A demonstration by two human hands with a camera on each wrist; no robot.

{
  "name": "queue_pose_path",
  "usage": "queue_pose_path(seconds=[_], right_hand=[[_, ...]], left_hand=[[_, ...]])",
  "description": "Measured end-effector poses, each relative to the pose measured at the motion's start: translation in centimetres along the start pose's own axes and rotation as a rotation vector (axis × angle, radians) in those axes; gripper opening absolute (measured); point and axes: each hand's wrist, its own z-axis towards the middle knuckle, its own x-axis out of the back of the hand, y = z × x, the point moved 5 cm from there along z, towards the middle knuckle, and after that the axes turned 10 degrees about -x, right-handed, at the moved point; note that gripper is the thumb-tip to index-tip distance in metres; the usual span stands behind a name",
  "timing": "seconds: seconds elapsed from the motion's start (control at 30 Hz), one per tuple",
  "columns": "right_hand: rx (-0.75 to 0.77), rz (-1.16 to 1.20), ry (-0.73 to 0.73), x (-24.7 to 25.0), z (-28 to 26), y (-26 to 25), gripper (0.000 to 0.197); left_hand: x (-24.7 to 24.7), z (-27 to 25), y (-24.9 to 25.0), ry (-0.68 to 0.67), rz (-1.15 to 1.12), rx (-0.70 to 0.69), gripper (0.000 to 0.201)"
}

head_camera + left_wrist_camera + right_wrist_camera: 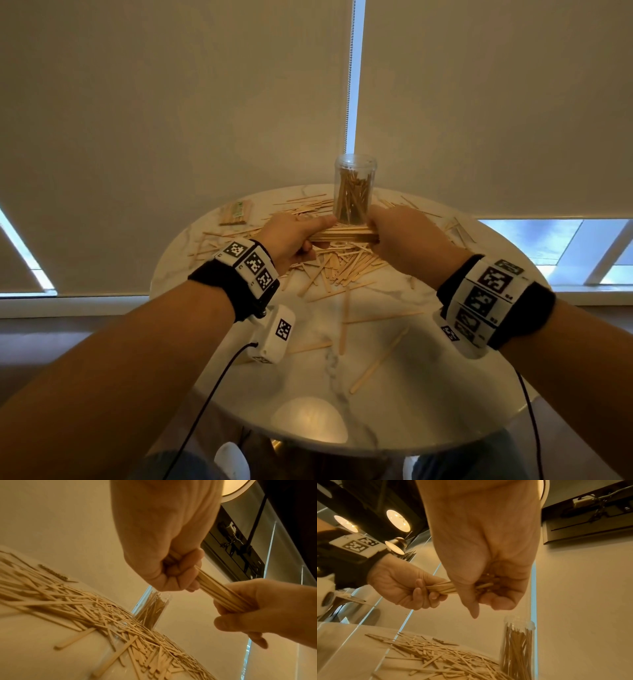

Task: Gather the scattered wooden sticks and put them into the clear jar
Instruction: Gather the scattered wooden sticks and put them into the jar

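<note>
Both hands hold one bundle of pale flat wooden sticks (342, 235) level above the round white marbled surface (445, 342), just in front of the tall clear plastic jar (354, 190). The left hand (291, 240) has its fingers curled round one end; the right hand (407, 240) closes round the other end, the stick tips poking into its palm in the right wrist view. Both grips are pressed tight on the bundle.

The jar stands upright at the far side of the surface, open at the top, already partly filled with sticks on end. The loose heap of scattered wooden sticks (339, 263) lies beneath the hands and around the jar's base, with single strays nearer the person.

Step in hand, as judged: squaring the bundle before loading.
- Tap or push the ends flush between the palms, so no stick juts out and catches the rim.
- Shift to a single-handed grip near one end, turn the bundle upright, and lower it over the mouth.
- The jar's free room looks limited; whether the whole bundle fits at once I cannot tell from here. Feeding it in at a slant beside the standing sticks seems safer.
- Steady the jar with the free hand; it is narrow, tall, and likely to tip.

A wrapped pack of sticks (236, 212) lies at far left.
</note>
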Motion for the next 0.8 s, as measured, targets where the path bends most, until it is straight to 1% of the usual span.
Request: queue_pose_path(seconds=[0.07,0.13,0.2,0.27,0.33,0.4,0.43,0.5,0.53,0.57,0.6,0.63,0.7,0.73,0.8], right_hand=[[-0.027,0.064,-0.012,0.0,0.0,0.1,0.008],[-0.011,0.076,-0.009,-0.1,-0.1,-0.8,0.008],[0.005,-0.023,0.02,0.1,-0.2,-1.6,0.014],[-0.021,-0.094,0.035,0.4,0.0,-1.6,0.021],[-0.043,-0.127,0.051,0.7,0.2,-1.3,0.022],[-0.057,-0.143,0.04,0.8,0.2,-1.4,0.023],[-0.057,-0.138,0.027,0.7,0.2,-1.7,0.021],[-0.039,-0.127,0.02,0.8,-0.1,-2.3,0.018],[-0.03,-0.127,0.035,0.9,-0.2,-2.6,0.017],[-0.023,-0.123,0.055,1.0,-0.4,-2.8,0.016],[-0.012,-0.116,0.068,1.1,-0.7,-2.9,0.016],[0.004,-0.115,0.069,1.0,-0.8,-3.0,0.017],[0.019,-0.115,0.039,0.7,-0.9,-2.9,0.018],[0.015,-0.106,0.013,0.6,-0.8,-2.7,0.019],[0.022,-0.08,-0.042,0.3,-0.6,-2.5,0.02]], left_hand=[[0.1,0.0,0.0,0.003,-0.012,-0.009,0.036],[-0.7,-0.4,0.5,-0.045,-0.018,-0.013,0.034],[-1.9,-1.2,1.2,-0.09,-0.045,-0.005,0.032],[-2.4,-1.7,1.9,-0.11,-0.073,0.008,0.035],[-2.2,-1.6,2.3,-0.094,-0.074,0.02,0.044],[-2.0,-1.4,2.4,-0.048,-0.146,0.034,0.05],[-2.2,-1.3,2.4,-0.031,-0.216,0.039,0.05],[-2.7,-1.5,2.5,-0.007,-0.371,0.041,0.043],[-2.9,-1.6,2.5,0.001,-0.418,0.037,0.039],[-2.9,-1.5,2.4,0.008,-0.418,0.03,0.035],[-2.8,-1.6,2.3,0.008,-0.364,0.029,0.032],[-2.6,-1.6,2.2,-0.005,-0.255,0.036,0.031],[-2.2,-1.7,1.9,-0.085,0.009,0.081,0.031],[-2.1,-1.7,1.7,-0.135,0.098,0.111,0.032],[-1.8,-1.5,1.1,-0.211,0.156,0.155,0.036]])
